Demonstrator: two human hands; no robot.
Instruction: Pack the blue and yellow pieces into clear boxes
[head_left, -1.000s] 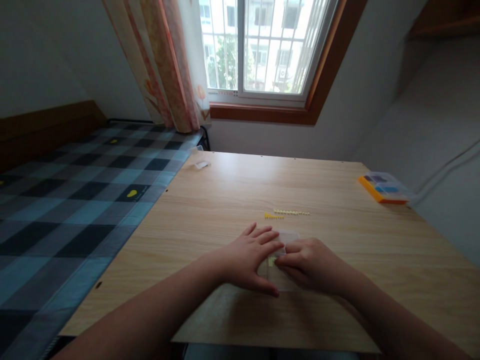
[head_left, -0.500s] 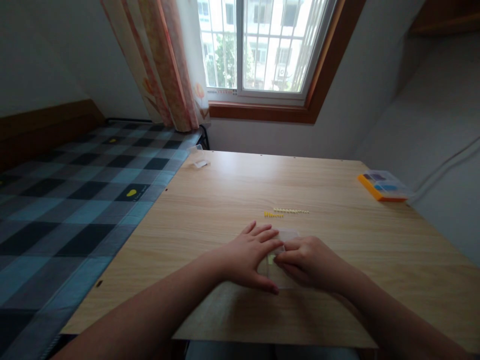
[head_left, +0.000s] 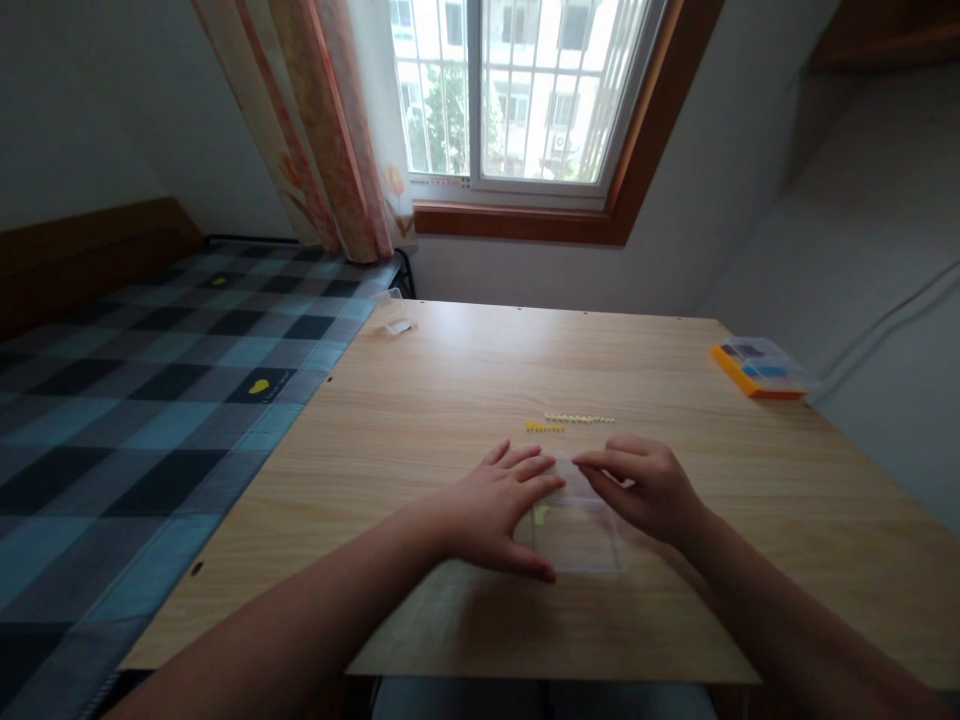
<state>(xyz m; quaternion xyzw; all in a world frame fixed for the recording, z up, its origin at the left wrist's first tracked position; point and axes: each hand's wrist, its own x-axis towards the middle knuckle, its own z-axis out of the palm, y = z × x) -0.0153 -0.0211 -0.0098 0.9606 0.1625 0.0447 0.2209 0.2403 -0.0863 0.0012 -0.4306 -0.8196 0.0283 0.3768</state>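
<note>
Change: the right hand (head_left: pixel 646 486) has moved off the middle of the clear tray (head_left: pixel 581 540) to its far edge, uncovering the tray; the left hand (head_left: pixel 491 510) has stayed put.
Left hand: flat on the table (head_left: pixel 450 380), fingers spread wide, fingertips touching the tray's left edge.
Right hand: forefinger and thumb narrow, close together at the tray's far edge; whether they grip anything cannot be told.
Tray: flat on the table between both hands, near the front edge.
Yellow piece (head_left: pixel 541 514): on the tray's left part, just beside the left fingertips.
Bead rows: yellow row (head_left: pixel 545 428) and pale row (head_left: pixel 580 418), just beyond the hands.
Orange box (head_left: pixel 757 368): far right; lettering too small to read.
Bed (head_left: pixel 150 400): left, plaid cover.
</note>
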